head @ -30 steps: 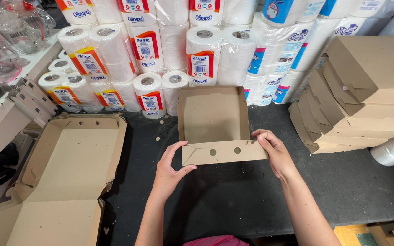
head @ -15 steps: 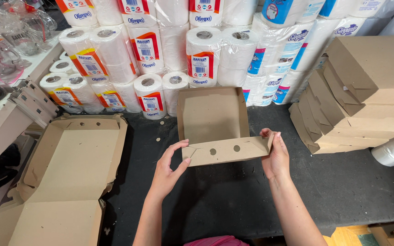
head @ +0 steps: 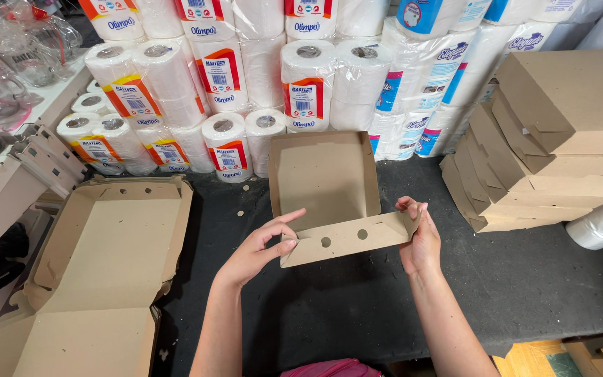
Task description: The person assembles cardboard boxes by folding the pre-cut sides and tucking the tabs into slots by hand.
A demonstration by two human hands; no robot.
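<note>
1. The left hand (head: 256, 248) pinches the left end of a small brown cardboard box (head: 329, 192) at frame centre, fingers partly curled.
2. The right hand (head: 419, 234) grips the box's right corner, fingers closed over the front flap.
3. The box rests on the black table (head: 539, 279), its lid open.
4. Wrapped paper rolls (head: 232, 84) stand behind; folded boxes (head: 560, 139) are stacked at right, and a large open box (head: 106, 265) lies lower left.

Lighting bright, even, diffuse from above; colours clean, no strong glare apart from soft sheen on the plastic-wrapped paper rolls (head: 301, 77). Shadows faint: a soft one under the small cardboard box (head: 329, 188) on the dark table (head: 539, 279). Focus sharp centrally; wide-angle bowing and slight softness toward the edges.
</note>
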